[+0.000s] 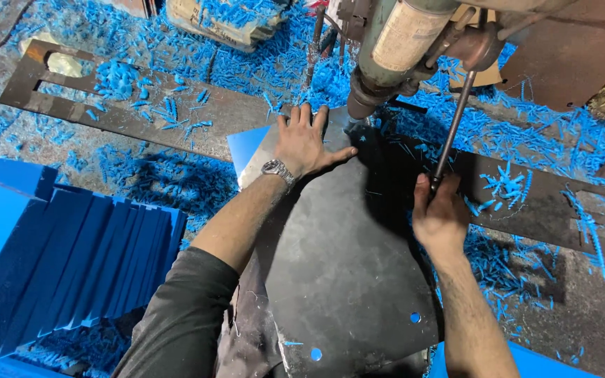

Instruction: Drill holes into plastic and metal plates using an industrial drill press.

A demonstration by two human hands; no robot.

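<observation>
My left hand lies flat, fingers spread, on the far end of a dark metal sheet that has small round holes near its close edge. A blue sheet peeks out under that end. My right hand is closed around the lower end of a thin metal lever that runs up to a drill press head. The drill's nose hangs just beyond my left fingertips, over the sheet's far edge. A wristwatch sits on my left wrist.
Blue plastic shavings cover the work surface and a long rusty steel plate with cut-outs. A stack of blue panels leans at the left. Another blue panel lies at the bottom right. A brush sits at the far right.
</observation>
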